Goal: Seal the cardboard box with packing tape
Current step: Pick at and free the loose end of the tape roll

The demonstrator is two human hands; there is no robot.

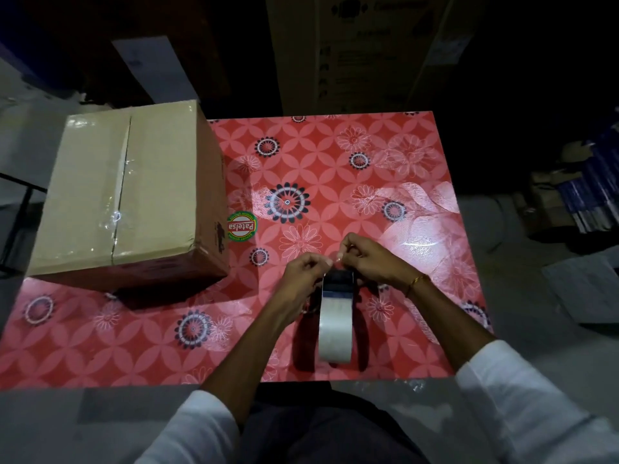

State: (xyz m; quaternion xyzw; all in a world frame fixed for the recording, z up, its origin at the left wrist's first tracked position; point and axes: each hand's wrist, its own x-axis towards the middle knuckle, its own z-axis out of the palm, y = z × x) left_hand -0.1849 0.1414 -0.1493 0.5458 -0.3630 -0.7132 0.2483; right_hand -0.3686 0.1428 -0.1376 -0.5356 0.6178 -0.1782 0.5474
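Observation:
A brown cardboard box [140, 192] stands at the left of the red flowered table [351, 162]; its top flaps are closed and clear tape shines along the middle seam. A black tape dispenser with a clear tape roll [336, 324] stands near the table's front edge. My left hand [301, 279] and my right hand [371, 254] meet just above the dispenser's front end, both pinching the loose end of the clear tape [336, 259] between thumb and fingers.
A round green and red sticker [242, 226] lies on the table beside the box. Large dark cartons [361, 51] stand behind the table. Stacked blue items [593, 182] and papers lie on the floor at the right.

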